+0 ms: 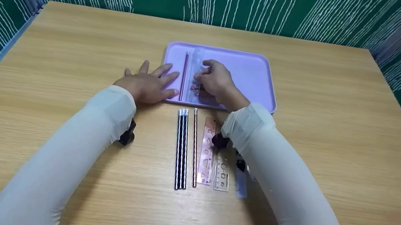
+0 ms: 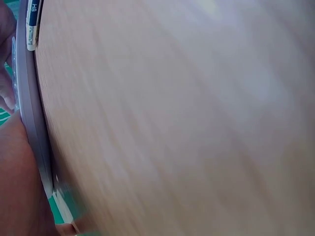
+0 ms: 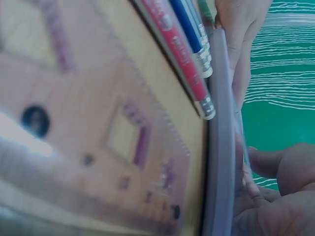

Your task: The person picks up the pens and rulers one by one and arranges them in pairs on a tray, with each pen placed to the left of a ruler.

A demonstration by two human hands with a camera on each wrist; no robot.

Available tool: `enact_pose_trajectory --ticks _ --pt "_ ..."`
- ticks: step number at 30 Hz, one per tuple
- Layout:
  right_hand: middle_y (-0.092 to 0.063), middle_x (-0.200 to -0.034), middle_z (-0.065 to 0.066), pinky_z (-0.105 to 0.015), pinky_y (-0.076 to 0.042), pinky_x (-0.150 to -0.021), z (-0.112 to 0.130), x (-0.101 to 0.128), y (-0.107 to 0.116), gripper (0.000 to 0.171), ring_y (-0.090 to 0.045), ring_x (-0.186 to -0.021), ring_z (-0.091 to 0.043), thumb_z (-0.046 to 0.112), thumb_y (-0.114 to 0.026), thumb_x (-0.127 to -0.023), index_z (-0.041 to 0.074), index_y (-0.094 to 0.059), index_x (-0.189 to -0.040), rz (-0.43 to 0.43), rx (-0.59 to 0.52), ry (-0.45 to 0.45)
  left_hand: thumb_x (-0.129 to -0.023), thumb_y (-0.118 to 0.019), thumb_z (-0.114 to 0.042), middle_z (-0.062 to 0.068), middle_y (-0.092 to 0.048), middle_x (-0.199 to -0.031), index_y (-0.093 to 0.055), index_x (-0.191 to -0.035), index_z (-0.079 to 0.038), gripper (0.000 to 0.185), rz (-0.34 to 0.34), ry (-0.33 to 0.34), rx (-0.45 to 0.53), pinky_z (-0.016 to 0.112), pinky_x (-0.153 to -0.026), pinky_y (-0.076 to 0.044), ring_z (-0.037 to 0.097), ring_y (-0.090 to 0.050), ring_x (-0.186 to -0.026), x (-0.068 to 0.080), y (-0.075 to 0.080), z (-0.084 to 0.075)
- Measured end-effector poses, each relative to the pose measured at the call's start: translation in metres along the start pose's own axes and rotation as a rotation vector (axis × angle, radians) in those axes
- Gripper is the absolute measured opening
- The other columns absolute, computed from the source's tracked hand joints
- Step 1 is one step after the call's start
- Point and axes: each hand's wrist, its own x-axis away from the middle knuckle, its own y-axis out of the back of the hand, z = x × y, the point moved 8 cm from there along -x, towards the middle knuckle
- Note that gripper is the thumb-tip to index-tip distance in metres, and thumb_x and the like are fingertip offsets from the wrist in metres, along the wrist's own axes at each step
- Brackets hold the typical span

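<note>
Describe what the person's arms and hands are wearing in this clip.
Both arms are covered by snug cream-white sleeves ending at the wrists. The left hand and right hand are bare, with no gloves or rings visible. A small black device sits under each wrist. A grey-blue cuff and darker garment show at the right upper arm.

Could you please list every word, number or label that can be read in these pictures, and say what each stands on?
"HB": on the dark pencil near its metal ferrule, left wrist view.
Print on the red pencil: too blurred to read.
Scale marks on the pink stencil ruler and the clear stencil ruler: too small to read.
Lavender tray, table: no text visible.
</note>
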Motion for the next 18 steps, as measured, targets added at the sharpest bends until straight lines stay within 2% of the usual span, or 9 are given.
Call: enact_pose_trajectory --ticks 4,11,18 --pt "-0.062 -0.106 -0.002 -0.023 -0.057 -0.075 -0.0012 -0.0006 -0.0014 0.064 -0.065 -0.085 -0.011 0.001 -0.062 -0.096 0.005 -0.039 -0.155 0.014 -0.015 0.008 -0.097 -0.023 -0.079 -0.017 0.020 -0.170 0.004 -0.159 -0.052 0.073 0.005 0.006 0.007 0.082 -0.112 0.010 0.047 0.022 -0.154 0.0000 -0.0019 0.0009" --pt "-0.061 -0.112 -0.005 -0.031 -0.063 -0.073 -0.0049 0.0022 -0.0017 0.069 -0.068 -0.088 -0.018 0.005 -0.067 -0.095 0.013 -0.038 -0.157 0.057 0.001 -0.046 -0.096 -0.022 -0.080 -0.018 0.021 -0.169 0.005 -0.159 -0.053 0.073 0.008 0.002 0.008 0.081 -0.112 0.011 0.046 0.022 -0.154 -0.0006 -0.0024 0.0010" --pt "-0.060 -0.116 -0.007 -0.031 -0.062 -0.075 -0.0044 0.0033 -0.0013 0.067 -0.068 -0.091 -0.019 0.006 -0.070 -0.093 0.013 -0.043 -0.154 0.059 0.023 -0.052 -0.097 -0.022 -0.079 -0.017 0.021 -0.169 0.005 -0.159 -0.052 0.073 0.000 0.001 0.011 0.081 -0.112 0.011 0.046 0.022 -0.154 -0.0010 -0.0010 0.0006"
